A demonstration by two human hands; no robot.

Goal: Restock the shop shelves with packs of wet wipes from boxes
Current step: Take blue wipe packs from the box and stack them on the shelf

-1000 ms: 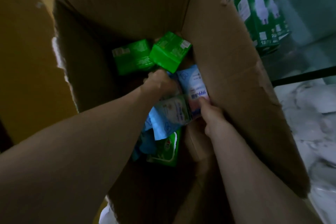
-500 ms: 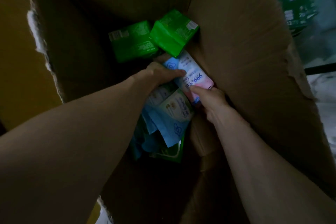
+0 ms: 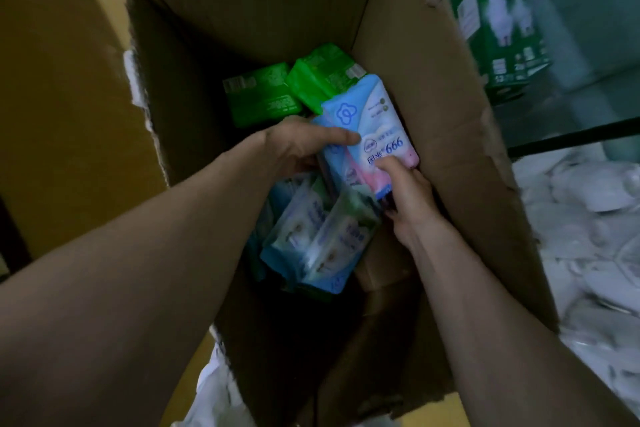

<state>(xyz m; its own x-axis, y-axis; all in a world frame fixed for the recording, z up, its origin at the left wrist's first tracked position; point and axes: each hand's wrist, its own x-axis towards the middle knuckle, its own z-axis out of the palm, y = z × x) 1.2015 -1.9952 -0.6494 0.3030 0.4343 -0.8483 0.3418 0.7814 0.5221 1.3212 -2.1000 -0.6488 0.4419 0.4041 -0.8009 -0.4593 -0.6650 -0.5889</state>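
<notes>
Both my arms reach down into a tall open cardboard box (image 3: 433, 87). A blue and pink pack of wet wipes (image 3: 370, 125) marked 999 is raised against the box's right wall. My left hand (image 3: 298, 146) grips its left side, thumb across the front. My right hand (image 3: 405, 194) holds its lower end, thumb pressed on the face. More blue packs (image 3: 311, 239) hang bunched just below my hands; whether a hand also holds them is hidden. Two green packs (image 3: 263, 94) lie deeper in the box.
A green carton with white bottle pictures (image 3: 498, 17) stands outside the box at the upper right. White wrapped goods (image 3: 588, 225) lie at the right. A dark bar (image 3: 571, 139) crosses behind the box's right wall. A tan surface (image 3: 52, 97) fills the left.
The blue and pink pack has risen higher in the box between my hands, and the bunch of blue packs came up with it. The view has pulled back from the box.
</notes>
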